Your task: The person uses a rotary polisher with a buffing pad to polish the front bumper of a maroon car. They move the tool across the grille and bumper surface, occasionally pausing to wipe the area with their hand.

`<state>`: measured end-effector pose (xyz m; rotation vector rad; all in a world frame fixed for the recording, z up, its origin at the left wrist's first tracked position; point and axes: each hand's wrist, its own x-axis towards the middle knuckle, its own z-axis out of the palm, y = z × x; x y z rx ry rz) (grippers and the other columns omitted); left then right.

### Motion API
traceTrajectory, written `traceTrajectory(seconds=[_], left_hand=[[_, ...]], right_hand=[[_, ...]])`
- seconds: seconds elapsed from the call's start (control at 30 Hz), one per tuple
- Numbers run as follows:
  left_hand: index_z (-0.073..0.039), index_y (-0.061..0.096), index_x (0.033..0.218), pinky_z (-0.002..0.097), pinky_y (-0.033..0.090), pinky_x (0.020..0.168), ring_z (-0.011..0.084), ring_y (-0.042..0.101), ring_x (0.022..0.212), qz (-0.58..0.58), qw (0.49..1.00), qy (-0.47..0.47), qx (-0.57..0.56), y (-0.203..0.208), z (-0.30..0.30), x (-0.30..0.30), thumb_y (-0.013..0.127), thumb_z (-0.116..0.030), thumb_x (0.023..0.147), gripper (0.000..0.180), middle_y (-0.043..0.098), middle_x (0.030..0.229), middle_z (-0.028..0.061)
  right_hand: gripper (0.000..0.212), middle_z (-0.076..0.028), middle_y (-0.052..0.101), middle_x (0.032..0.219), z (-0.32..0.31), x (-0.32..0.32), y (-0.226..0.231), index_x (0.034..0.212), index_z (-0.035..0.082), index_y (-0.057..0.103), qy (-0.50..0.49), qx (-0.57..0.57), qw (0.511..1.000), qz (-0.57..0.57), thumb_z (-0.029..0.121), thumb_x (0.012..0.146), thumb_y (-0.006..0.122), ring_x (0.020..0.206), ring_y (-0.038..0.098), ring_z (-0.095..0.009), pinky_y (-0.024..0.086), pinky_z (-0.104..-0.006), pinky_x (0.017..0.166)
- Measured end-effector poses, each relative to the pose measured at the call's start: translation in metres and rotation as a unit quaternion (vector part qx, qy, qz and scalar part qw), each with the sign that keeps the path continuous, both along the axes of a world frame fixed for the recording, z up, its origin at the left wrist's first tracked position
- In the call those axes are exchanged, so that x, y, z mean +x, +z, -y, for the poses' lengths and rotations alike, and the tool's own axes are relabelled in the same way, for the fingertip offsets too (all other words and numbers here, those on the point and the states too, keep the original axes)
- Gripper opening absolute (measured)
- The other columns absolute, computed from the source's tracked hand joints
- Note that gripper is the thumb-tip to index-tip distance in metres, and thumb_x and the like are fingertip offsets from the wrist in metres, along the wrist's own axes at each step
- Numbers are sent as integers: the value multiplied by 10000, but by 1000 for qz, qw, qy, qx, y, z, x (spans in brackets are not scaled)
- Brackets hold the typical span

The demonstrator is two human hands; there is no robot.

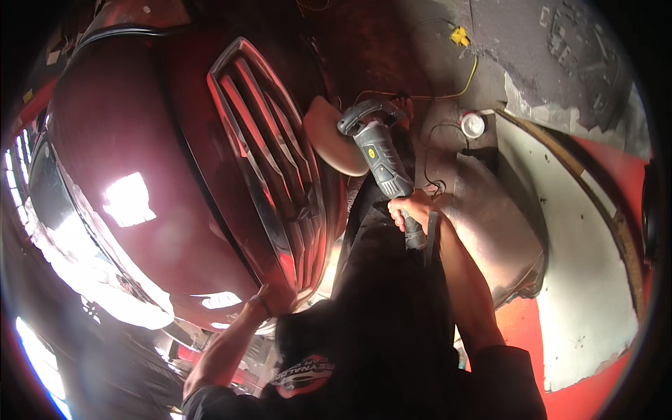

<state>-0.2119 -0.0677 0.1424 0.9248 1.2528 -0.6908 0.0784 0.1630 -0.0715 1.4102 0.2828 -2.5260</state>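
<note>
My right hand (413,208) is wrapped round the rear handle of a grey and black power polisher (381,157). The tool is tilted, with its curved front handle at the far end. Its wide tan round pad (332,136) is close to the front of a dark red car (140,133), beside the slatted grille (262,133); whether they touch I cannot tell. At the near end of the grille, my left hand (278,298) rests on the bodywork, with a band round its wrist. Its fingers blend into the red reflections.
A yellow cord (462,89) with a yellow plug end (459,36) runs over the floor past the polisher. A white round tub (472,125) stands to the right. Loose pale body panels (581,280) lie on the right. White sheeting (91,273) covers the car's left part.
</note>
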Motion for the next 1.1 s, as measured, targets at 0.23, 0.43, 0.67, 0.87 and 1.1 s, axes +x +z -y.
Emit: traceTrajectory(seconds=[0.23, 0.43, 0.67, 0.87, 1.1], left_hand=[[17, 640, 1338, 444, 495, 1092, 280, 620, 1288, 145, 684, 709, 87, -152, -56, 118, 677, -522, 1040, 617, 685, 1331, 146], [-39, 520, 1410, 514, 594, 948, 315, 717, 1084, 82, 585, 807, -32, -224, -143, 140, 833, -481, 929, 724, 712, 1188, 141], [-26, 646, 1191, 517, 628, 853, 283, 723, 945, 8, 509, 859, -59, -262, -191, 140, 901, -325, 818, 542, 706, 1051, 112], [35, 653, 1201, 508, 634, 814, 317, 723, 897, -89, 539, 837, -36, -269, -251, 121, 897, -333, 773, 614, 705, 1019, 138], [49, 597, 1312, 545, 602, 844, 344, 689, 1035, -73, 559, 825, -36, -253, -316, 96, 926, -377, 683, 828, 669, 1199, 189]], right_hand=[[121, -67, 615, 698, 64, 26, 5, 851, 25, 640, -57, -69, 994, -61, 105, 893, 721, 588, 610, -173, 529, -349, 561], [204, -85, 633, 720, 37, 25, -2, 895, 33, 643, -34, -56, 990, -121, 223, 969, 650, 600, 647, -201, 549, -369, 572], [306, -94, 649, 741, 12, 27, -39, 931, 37, 662, -125, -227, 955, -146, 331, 1016, 655, 613, 661, -235, 559, -383, 623], [210, -69, 620, 651, -57, -4, -27, 783, 55, 663, -99, -204, 965, -134, 208, 920, 705, 553, 632, -215, 526, -385, 585], [308, -76, 643, 674, -101, -24, -43, 844, 49, 674, -98, -150, 971, -157, 325, 979, 654, 550, 646, -235, 535, -399, 586]])
